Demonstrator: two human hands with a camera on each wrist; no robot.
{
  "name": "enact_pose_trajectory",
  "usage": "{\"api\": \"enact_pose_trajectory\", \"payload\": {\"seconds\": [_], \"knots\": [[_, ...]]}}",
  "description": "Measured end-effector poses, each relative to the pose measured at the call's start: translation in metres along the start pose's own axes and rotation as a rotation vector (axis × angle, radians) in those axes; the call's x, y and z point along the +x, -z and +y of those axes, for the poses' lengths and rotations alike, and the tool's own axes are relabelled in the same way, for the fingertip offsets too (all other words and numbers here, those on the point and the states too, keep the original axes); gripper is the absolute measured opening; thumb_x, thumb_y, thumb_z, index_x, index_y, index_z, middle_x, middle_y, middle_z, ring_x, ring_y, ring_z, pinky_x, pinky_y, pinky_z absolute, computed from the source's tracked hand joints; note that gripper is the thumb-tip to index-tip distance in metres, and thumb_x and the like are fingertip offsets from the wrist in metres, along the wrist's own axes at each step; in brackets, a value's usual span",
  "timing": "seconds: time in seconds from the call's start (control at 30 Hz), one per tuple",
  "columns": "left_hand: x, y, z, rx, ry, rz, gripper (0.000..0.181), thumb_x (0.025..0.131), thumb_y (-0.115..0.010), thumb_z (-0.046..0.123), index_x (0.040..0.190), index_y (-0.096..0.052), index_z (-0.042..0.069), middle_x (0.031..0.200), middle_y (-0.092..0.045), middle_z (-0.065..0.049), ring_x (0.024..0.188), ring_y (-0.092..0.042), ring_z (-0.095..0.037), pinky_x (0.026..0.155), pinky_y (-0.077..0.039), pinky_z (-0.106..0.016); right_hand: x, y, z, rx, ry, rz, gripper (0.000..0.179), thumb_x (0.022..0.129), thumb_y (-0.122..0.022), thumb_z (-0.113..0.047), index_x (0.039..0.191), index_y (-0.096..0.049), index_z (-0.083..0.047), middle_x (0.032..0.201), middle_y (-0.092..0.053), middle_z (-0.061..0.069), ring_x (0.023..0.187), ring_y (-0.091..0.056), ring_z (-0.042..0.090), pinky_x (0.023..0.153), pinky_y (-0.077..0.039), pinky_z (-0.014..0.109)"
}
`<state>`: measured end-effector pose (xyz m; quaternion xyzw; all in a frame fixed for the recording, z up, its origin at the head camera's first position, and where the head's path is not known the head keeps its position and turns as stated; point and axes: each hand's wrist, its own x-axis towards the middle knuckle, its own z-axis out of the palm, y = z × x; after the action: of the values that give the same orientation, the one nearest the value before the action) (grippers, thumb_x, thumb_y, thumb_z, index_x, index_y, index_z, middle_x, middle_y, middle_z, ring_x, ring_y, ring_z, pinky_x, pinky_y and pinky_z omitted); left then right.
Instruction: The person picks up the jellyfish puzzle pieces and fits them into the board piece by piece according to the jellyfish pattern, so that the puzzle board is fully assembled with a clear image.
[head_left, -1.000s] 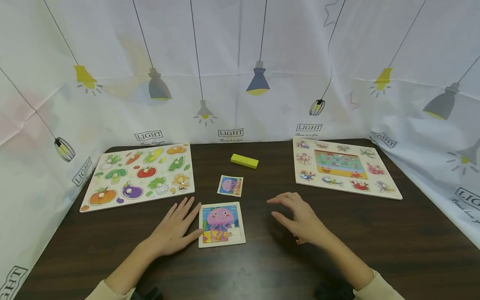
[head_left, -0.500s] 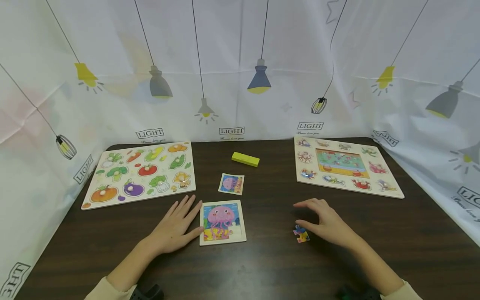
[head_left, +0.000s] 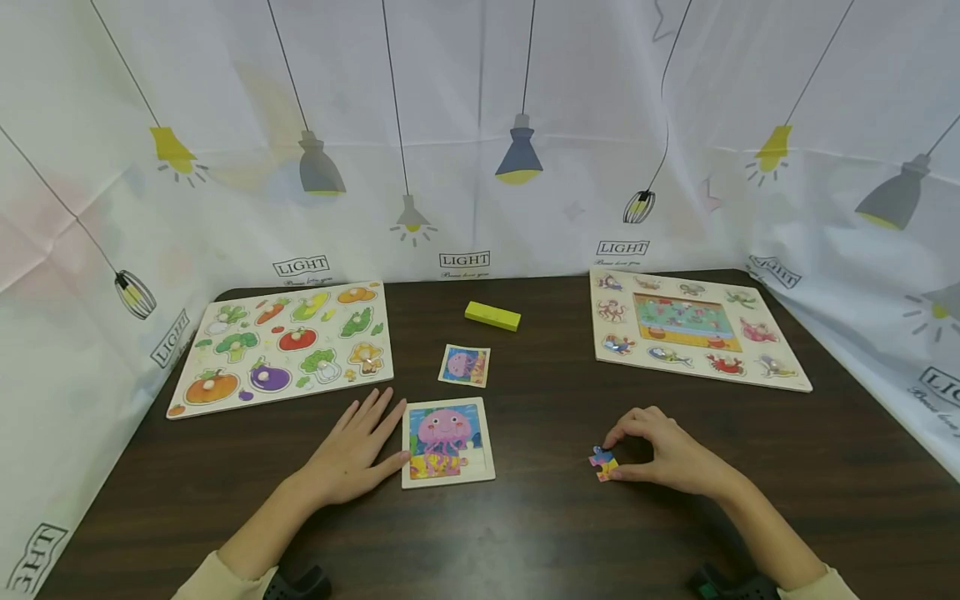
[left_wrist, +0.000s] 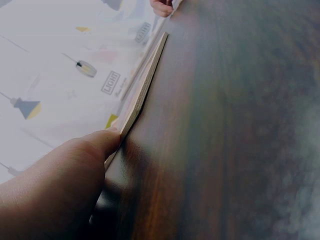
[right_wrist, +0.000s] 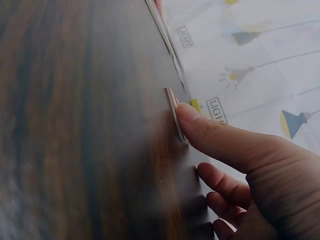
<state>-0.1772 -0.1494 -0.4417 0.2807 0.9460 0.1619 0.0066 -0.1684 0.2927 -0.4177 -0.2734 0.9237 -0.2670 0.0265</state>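
Observation:
A square wooden jigsaw puzzle tray (head_left: 448, 483) with a pink jellyfish picture lies on the table, with bare wood at its lower right corner. My left hand (head_left: 348, 458) lies flat to its left, fingers spread, with the thumb (left_wrist: 107, 140) against the tray's edge. Farther right, my right hand (head_left: 671, 454) pinches a small blue, pink and yellow jigsaw piece (head_left: 603, 463) between thumb and index finger. The piece (right_wrist: 176, 115) is low at the tabletop in the right wrist view; whether it is lifted cannot be told. The other right fingers are loosely curled.
A small jellyfish picture card (head_left: 464, 366) lies beyond the tray, and a yellow block (head_left: 492, 316) behind it. A vegetable peg board (head_left: 281, 346) stands back left, a sea-animal board (head_left: 697, 329) back right. A lamp-printed curtain (head_left: 450, 167) hangs behind the table.
My right hand has moved right and toward me, uncovering the jigsaw piece, and its thumb and index finger have closed on it. My left hand stays beside the tray.

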Motion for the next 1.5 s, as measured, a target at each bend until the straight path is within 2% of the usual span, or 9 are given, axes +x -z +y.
{"api": "enact_pose_trajectory", "payload": {"seconds": [0.17, 0.37, 0.53, 0.67, 0.8, 1.07, 1.33, 1.5], "knots": [[0.001, 0.000, 0.000, 0.002, -0.003, 0.003, 0.073, 0.091, -0.038, 0.058, 0.146, -0.022, 0.012, 0.152, -0.013, -0.012, 0.139, -0.007, -0.028, 0.109, -0.007, -0.050, -0.001, -0.001, -0.001, 0.018, 0.015, 0.000, 0.025, 0.073, -0.072, -0.044, 0.091, -0.061, -0.031, 0.096, -0.053, -0.017, 0.092, -0.038, 0.012, 0.076, -0.029, 0.039], [0.001, -0.001, -0.001, 0.002, -0.002, -0.002, 0.074, 0.091, -0.036, 0.059, 0.147, -0.021, 0.013, 0.152, -0.013, -0.012, 0.139, -0.006, -0.028, 0.109, -0.007, -0.049, 0.000, -0.002, -0.005, 0.063, 0.008, -0.033, 0.028, 0.074, -0.072, -0.041, 0.091, -0.056, -0.026, 0.093, -0.053, -0.013, 0.089, -0.037, 0.015, 0.076, -0.029, 0.040], [0.000, -0.001, -0.002, 0.006, 0.000, -0.001, 0.074, 0.091, -0.036, 0.059, 0.147, -0.022, 0.012, 0.151, -0.013, -0.012, 0.139, -0.007, -0.028, 0.109, -0.007, -0.049, -0.001, -0.006, -0.006, 0.117, -0.022, -0.046, 0.029, 0.076, -0.071, -0.039, 0.090, -0.051, -0.023, 0.091, -0.050, -0.007, 0.087, -0.043, 0.013, 0.075, -0.040, 0.032], [-0.001, -0.001, -0.002, 0.006, 0.002, 0.002, 0.074, 0.091, -0.037, 0.058, 0.146, -0.022, 0.012, 0.151, -0.014, -0.012, 0.138, -0.007, -0.029, 0.109, -0.007, -0.050, 0.000, -0.007, -0.008, 0.205, -0.026, -0.053, 0.028, 0.077, -0.071, -0.035, 0.089, -0.051, -0.019, 0.089, -0.052, -0.003, 0.084, -0.050, 0.012, 0.072, -0.046, 0.026], [-0.001, 0.000, -0.002, 0.005, -0.002, 0.010, 0.073, 0.091, -0.038, 0.057, 0.146, -0.023, 0.012, 0.151, -0.014, -0.013, 0.138, -0.008, -0.029, 0.109, -0.008, -0.050, 0.002, -0.008, -0.010, 0.252, -0.040, -0.031, 0.024, 0.080, -0.069, -0.031, 0.088, -0.051, -0.017, 0.086, -0.052, -0.002, 0.078, -0.051, 0.012, 0.066, -0.045, 0.025], [0.001, 0.000, -0.001, 0.006, -0.013, -0.008, 0.073, 0.091, -0.035, 0.058, 0.147, -0.020, 0.012, 0.151, -0.013, -0.012, 0.138, -0.007, -0.029, 0.109, -0.007, -0.049, 0.003, -0.010, -0.011, 0.256, -0.033, 0.026, 0.015, 0.085, -0.065, -0.027, 0.084, -0.052, -0.018, 0.076, -0.055, -0.006, 0.068, -0.052, 0.009, 0.058, -0.043, 0.026], [0.000, -0.001, 0.000, 0.013, -0.018, 0.009, 0.072, 0.092, -0.036, 0.057, 0.146, -0.021, 0.012, 0.151, -0.014, -0.013, 0.138, -0.009, -0.029, 0.109, -0.009, -0.050, 0.011, -0.011, -0.018, 0.269, -0.048, 0.065, 0.015, 0.086, -0.064, -0.020, 0.091, -0.052, -0.014, 0.079, -0.055, -0.003, 0.070, -0.055, 0.009, 0.059, -0.045, 0.025], [0.000, -0.001, -0.001, 0.010, -0.013, 0.007, 0.073, 0.091, -0.036, 0.057, 0.147, -0.021, 0.013, 0.152, -0.013, -0.012, 0.138, -0.008, -0.029, 0.109, -0.007, -0.049, 0.021, -0.012, -0.027, 0.264, -0.017, 0.070, 0.016, 0.086, -0.064, -0.010, 0.095, -0.051, -0.008, 0.079, -0.057, -0.001, 0.067, -0.055, 0.011, 0.057, -0.045, 0.025]]}}
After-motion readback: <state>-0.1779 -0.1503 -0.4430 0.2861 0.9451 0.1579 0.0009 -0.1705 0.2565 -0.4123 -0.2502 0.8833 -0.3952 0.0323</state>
